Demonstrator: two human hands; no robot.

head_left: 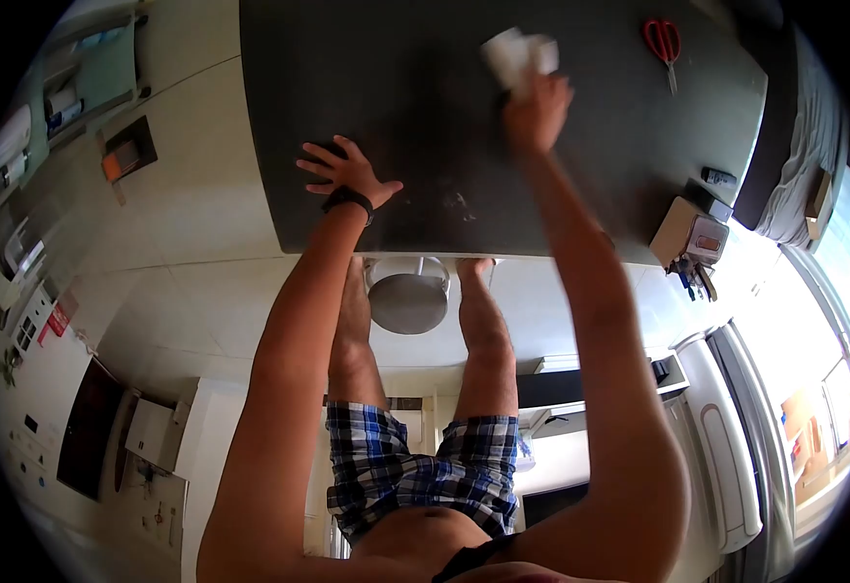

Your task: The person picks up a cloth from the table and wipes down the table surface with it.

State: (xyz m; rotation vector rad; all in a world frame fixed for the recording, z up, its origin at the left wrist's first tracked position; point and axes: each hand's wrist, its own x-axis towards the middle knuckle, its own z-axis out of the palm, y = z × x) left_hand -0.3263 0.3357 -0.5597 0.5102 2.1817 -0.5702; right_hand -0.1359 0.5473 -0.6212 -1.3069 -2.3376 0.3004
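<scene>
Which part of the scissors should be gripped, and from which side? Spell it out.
Best gripped, I'd judge, by the red handles, coming down from above at their far end. The scissors lie flat on the dark table, blades pointing toward the person, so that approach keeps clear of the points, and the loops offer the broadest hold.

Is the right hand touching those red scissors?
Apart. The head view shows bare dark tabletop plainly between the right hand and the scissors.
</scene>
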